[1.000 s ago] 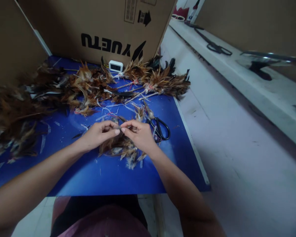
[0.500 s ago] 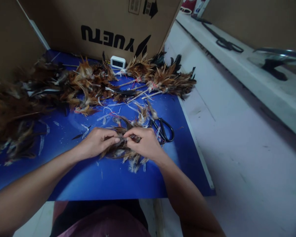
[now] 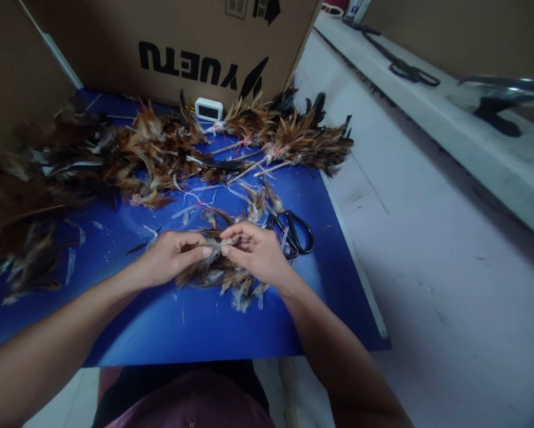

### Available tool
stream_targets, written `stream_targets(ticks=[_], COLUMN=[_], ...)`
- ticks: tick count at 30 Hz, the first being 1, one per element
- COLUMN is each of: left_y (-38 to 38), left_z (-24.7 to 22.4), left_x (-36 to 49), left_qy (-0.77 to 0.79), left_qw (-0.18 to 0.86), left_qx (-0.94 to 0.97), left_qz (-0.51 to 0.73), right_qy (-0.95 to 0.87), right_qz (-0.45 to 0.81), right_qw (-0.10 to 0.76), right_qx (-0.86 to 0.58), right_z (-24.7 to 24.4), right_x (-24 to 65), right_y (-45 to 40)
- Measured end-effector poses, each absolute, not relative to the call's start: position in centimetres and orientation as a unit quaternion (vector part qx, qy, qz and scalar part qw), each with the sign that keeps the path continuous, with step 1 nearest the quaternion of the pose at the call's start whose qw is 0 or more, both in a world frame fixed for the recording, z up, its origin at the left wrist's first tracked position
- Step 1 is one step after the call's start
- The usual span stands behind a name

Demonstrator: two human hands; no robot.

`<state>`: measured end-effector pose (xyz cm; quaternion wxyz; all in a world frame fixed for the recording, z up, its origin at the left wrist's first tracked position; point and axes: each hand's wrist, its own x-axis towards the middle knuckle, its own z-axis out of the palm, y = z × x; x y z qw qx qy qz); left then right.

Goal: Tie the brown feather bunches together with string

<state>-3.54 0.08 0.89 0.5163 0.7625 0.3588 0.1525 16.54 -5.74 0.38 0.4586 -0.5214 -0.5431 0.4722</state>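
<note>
Between my two hands is a small bunch of grey-brown feathers [image 3: 214, 245], pinched near its pale quill ends. My left hand [image 3: 171, 255] grips the feathered part between thumb and forefinger. From the other side, my right hand [image 3: 260, 252] closes thumb and fingertips on the pale end. Loose brown feathers [image 3: 233, 282] lie on the blue tabletop [image 3: 195, 336] just under both hands. Black-handled scissors [image 3: 300, 232] rest right beside my right hand, their blades hidden among feathers and strips.
Bundles of brown and black feathers on sticks [image 3: 288, 139] lie across the back. A larger feather heap [image 3: 21, 196] covers the left side. A small white digital timer [image 3: 208, 110] stands before a cardboard box [image 3: 115, 35]. A wall ledge [image 3: 454, 113] runs along the right.
My right fingers have shifted and opened slightly around the feathers' pale end, which shows more now. My left hand keeps its pinch. The view has tilted a little.
</note>
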Motion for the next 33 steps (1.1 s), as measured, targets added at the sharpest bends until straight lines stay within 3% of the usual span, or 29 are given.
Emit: stream_targets(ticks=[9,24,33], left_y=[-0.09,0.03,-0.06], left_z=[1.06,1.00,1.32], left_x=[-3.47,-3.35,-3.53], left_qy=[0.357,0.361,0.355], left_qw=[0.607,0.640,0.642], left_qx=[0.697,0.662,0.662], left_qz=[0.138,0.147,0.153], right_qy=[-0.553,-0.721,-0.742], right_qz=[0.441,0.065,0.026], right_qw=[0.473,0.454,0.454], right_qx=[-0.525,-0.519,-0.493], right_z=[0.75,0.73,0.79], right_x=[16.86,16.60,16.49], right_y=[-5.66,-6.04,-6.07])
